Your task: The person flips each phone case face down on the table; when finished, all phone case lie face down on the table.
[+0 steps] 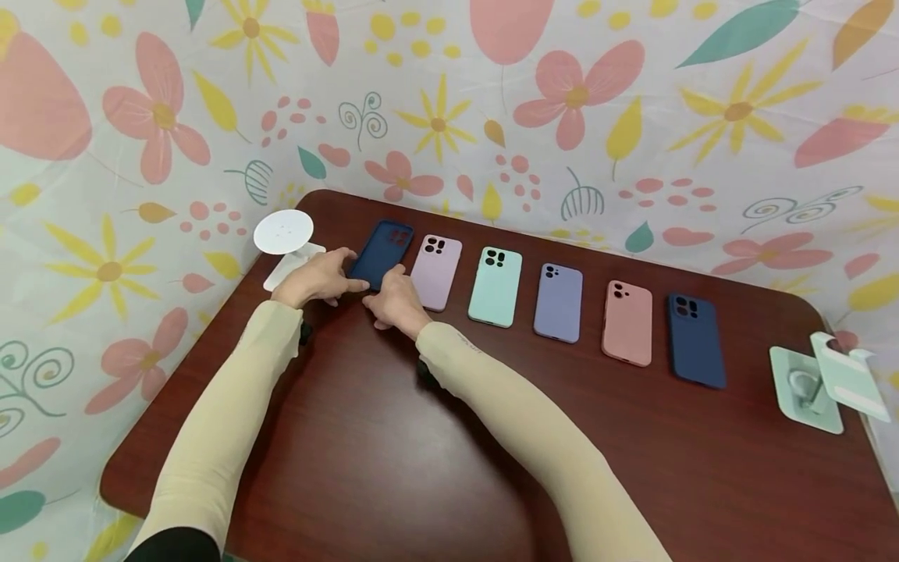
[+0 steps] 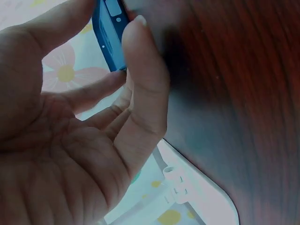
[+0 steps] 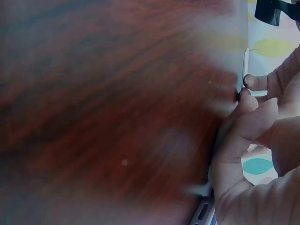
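A dark blue phone case [image 1: 382,250] lies at the left end of a row of cases, with its camera cutouts toward the back. At its near left corner my left hand [image 1: 319,279] grips it, the thumb by the near end and the fingers along the left side. My right hand [image 1: 399,303] holds the near right corner, thumb and fingers spread around it. The left wrist view shows the case [image 2: 110,35] between the thumb and fingers. In the right wrist view my curled right fingers [image 3: 234,136] hide most of the case.
Rightward along the brown table [image 1: 337,468] lie lilac [image 1: 435,273], mint [image 1: 495,289], periwinkle [image 1: 558,304], pink [image 1: 627,324] and navy [image 1: 695,341] phone cases. A white stand [image 1: 283,232] is left of my left hand; a mint stand [image 1: 804,390] is far right.
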The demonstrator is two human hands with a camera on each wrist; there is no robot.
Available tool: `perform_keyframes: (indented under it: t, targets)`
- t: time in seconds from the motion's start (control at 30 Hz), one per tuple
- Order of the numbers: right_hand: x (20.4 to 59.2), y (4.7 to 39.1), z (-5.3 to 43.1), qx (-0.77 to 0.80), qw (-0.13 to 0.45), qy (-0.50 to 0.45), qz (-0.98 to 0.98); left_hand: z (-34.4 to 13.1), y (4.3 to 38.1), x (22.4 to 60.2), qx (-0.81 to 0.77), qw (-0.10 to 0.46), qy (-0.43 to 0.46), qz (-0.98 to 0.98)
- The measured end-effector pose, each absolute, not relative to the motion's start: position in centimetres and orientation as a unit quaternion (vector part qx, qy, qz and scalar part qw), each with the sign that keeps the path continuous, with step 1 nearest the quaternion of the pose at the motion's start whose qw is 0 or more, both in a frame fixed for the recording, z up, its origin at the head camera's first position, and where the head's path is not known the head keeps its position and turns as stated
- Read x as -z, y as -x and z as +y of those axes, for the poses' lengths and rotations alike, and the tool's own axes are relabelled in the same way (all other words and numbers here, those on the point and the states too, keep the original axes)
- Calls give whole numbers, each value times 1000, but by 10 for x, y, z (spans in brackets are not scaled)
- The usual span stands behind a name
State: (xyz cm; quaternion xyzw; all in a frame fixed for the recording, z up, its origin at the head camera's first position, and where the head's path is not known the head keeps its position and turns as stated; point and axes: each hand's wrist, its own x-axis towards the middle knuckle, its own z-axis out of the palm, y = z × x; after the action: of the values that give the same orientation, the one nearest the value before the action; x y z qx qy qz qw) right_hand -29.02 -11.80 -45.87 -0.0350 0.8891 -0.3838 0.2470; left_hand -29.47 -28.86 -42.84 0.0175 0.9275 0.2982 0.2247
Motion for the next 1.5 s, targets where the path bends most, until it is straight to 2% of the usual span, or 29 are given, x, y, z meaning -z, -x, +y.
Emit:
perform_keyframes:
  t: [0.23, 0.73, 1.07, 1.17, 1.5]
  targets:
    - [476, 307, -120, 378, 270, 28, 885, -284, 294, 428, -292, 190, 7, 937]
    - [473, 297, -114, 438, 256, 28, 861, -270, 297, 435, -226, 118, 48, 966]
    - [497, 308, -117, 452, 230, 55, 860, -265, 300, 440, -222, 97, 71, 968]
    - [499, 309, -116, 462, 219, 57, 857, -267, 302, 441, -233, 102, 67, 965]
    - [475, 296, -105, 489, 204, 37, 848, -270, 297, 438, -388, 173, 63, 903]
